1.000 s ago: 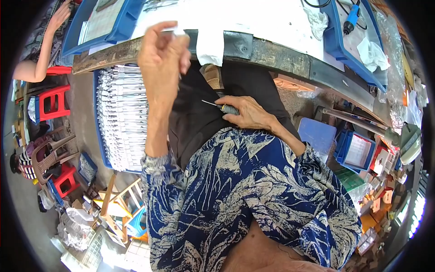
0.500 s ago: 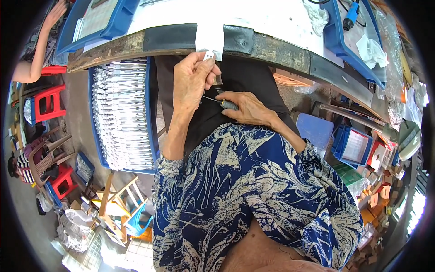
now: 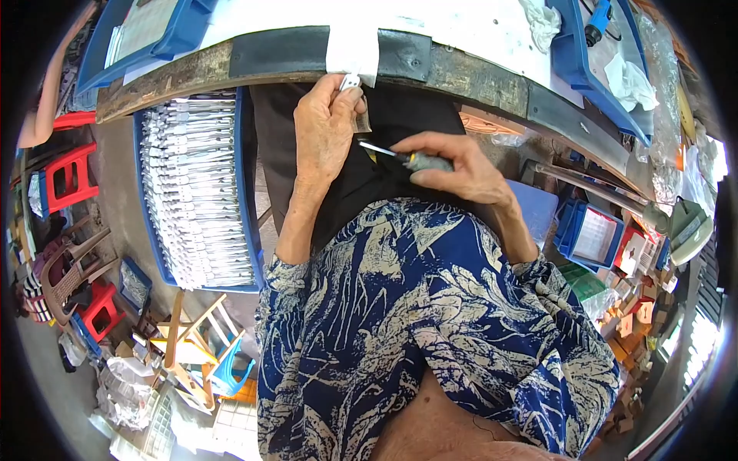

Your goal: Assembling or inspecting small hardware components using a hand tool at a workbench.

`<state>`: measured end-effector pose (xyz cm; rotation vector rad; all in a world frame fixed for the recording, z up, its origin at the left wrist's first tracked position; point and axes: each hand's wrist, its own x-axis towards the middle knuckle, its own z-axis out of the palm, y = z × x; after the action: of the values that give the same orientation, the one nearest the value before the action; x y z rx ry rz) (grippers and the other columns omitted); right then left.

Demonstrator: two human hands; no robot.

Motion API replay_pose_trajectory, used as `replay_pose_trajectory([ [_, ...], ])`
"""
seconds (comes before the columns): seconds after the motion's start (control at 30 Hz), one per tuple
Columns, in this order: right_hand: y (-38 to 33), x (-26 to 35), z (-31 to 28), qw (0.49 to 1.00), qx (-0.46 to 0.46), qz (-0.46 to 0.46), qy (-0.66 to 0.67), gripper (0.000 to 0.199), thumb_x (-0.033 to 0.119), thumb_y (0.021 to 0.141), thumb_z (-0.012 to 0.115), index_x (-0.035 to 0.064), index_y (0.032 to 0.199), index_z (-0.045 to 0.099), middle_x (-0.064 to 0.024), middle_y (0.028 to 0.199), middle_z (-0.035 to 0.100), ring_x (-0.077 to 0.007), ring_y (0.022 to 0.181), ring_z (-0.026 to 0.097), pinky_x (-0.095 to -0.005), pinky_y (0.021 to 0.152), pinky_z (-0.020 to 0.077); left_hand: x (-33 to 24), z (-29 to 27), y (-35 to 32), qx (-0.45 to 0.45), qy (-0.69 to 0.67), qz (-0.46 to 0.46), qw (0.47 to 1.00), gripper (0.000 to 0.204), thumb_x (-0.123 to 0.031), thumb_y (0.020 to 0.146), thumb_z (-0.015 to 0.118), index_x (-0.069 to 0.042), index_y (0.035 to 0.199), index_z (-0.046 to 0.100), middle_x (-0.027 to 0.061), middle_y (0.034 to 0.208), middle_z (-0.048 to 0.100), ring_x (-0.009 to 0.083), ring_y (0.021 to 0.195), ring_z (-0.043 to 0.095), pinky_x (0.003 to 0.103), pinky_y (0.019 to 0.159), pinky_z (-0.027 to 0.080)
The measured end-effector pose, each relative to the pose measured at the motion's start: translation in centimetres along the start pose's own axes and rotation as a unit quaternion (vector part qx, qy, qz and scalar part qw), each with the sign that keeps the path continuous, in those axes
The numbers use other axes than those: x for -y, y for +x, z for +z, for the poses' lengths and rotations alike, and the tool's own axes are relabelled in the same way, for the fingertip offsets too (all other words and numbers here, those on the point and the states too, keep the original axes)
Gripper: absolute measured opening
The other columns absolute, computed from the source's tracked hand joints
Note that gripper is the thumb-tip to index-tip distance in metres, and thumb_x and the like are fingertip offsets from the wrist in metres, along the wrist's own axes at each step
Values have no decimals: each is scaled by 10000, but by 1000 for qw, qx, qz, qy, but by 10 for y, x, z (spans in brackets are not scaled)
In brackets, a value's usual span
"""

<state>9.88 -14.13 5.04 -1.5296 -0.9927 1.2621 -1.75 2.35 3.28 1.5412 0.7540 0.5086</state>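
Head view, the only one we have. We see the left hand point(image 3: 323, 134) at the near edge of the workbench point(image 3: 484, 84), thumb and index finger pinching a small white piece point(image 3: 350, 81), other fingers curled in. The piece sits right at the lower end of a white strip point(image 3: 352, 50) that hangs over the bench edge; we can't tell if the two touch.

Right hand point(image 3: 469, 170) is over the dark-trousered lap, fingers wrapped round the grey handle of a screwdriver point(image 3: 427, 162). Shaft points left and slightly up, tip near the left wrist and apart from the white piece.

Left of the lap we log a blue crate point(image 3: 244, 154) packed with rows of white-and-metal parts point(image 3: 192, 177). On the bench: a blue bin point(image 3: 192, 31) at left and a blue tray point(image 3: 580, 65) at right, the latter holding a blue power screwdriver point(image 3: 598, 23) and a crumpled white cloth point(image 3: 634, 86). Another white cloth point(image 3: 542, 27) lies just beside that tray.

Further left, a red plastic stool point(image 3: 87, 175); above it, another person's arm point(image 3: 50, 92), hand too unclear for us to call.
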Motion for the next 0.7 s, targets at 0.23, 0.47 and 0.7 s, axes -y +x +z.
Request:
replay_pose_trajectory([
  [0.23, 14, 0, 6, 979, -134, -43, 146, 327, 186, 800, 629, 64, 1100, 595, 23, 608, 522, -37, 526, 455, -183, 468, 365, -3, 3, -2, -5, 25, -6, 1000, 160, -80, 836, 496, 33, 896, 593, 30, 625, 557, 73, 555, 472, 225, 531, 396],
  [0.47, 20, 2, 7, 986, -144, -28, 83, 320, 161, 802, 627, 52, 1101, 598, 1, 868, 596, -51, 687, 504, -188, 591, 422, -5, 7, -6, -33, 69, 16, 997, 158, -77, 864, 495, 24, 935, 594, 29, 656, 568, 73, 577, 493, 215, 533, 396],
  [0.7, 21, 2, 4, 989, -137, -33, 39, 314, 142, 799, 618, 43, 1096, 598, -26, 956, 612, -101, 815, 551, -251, 727, 457, -4, 9, -8, -56, 173, 76, 980, 148, -72, 872, 507, 10, 959, 593, 32, 671, 573, 73, 592, 486, 224, 538, 391],
])
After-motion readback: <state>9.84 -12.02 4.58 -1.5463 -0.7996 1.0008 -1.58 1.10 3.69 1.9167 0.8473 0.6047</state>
